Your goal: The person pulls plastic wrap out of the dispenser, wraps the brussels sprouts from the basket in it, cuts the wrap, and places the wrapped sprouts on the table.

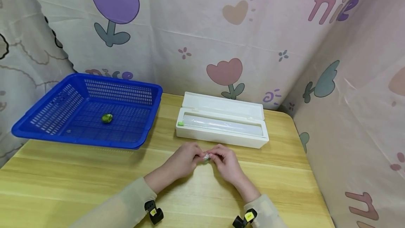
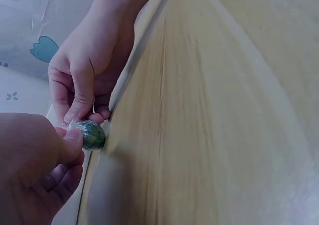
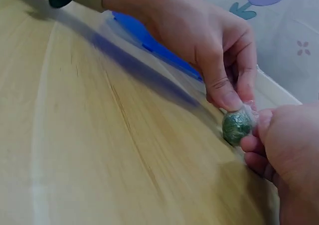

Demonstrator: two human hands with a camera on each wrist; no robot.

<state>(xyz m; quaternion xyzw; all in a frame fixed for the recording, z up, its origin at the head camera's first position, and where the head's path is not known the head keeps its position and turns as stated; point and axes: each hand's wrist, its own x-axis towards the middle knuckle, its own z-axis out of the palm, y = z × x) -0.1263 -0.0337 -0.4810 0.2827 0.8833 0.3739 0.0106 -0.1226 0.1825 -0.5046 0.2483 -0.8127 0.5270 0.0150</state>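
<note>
A small round green vegetable (image 3: pixel 236 127), which looks like a Brussels sprout, is wrapped in clear cling film (image 2: pixel 73 124). My left hand (image 1: pixel 185 159) pinches the gathered film from the left with thumb and fingertips. From the other side my right hand (image 1: pixel 227 164) pinches the same gathered film, its fingertips close to the left ones. In both wrist views the wrapped sprout sits just above or on the tabletop, below the pinched film; which of these I cannot tell. The fingers partly cover it in the head view.
Behind the hands stands a white cling film box (image 1: pixel 221 138), lid raised, with a film roll (image 1: pixel 221 124) inside and a green slider (image 1: pixel 180 124) at its left end. A blue plastic basket (image 1: pixel 139 143) at the left holds another green sprout (image 1: pixel 107 118). Printed curtains enclose the wooden table (image 1: pixel 95 185).
</note>
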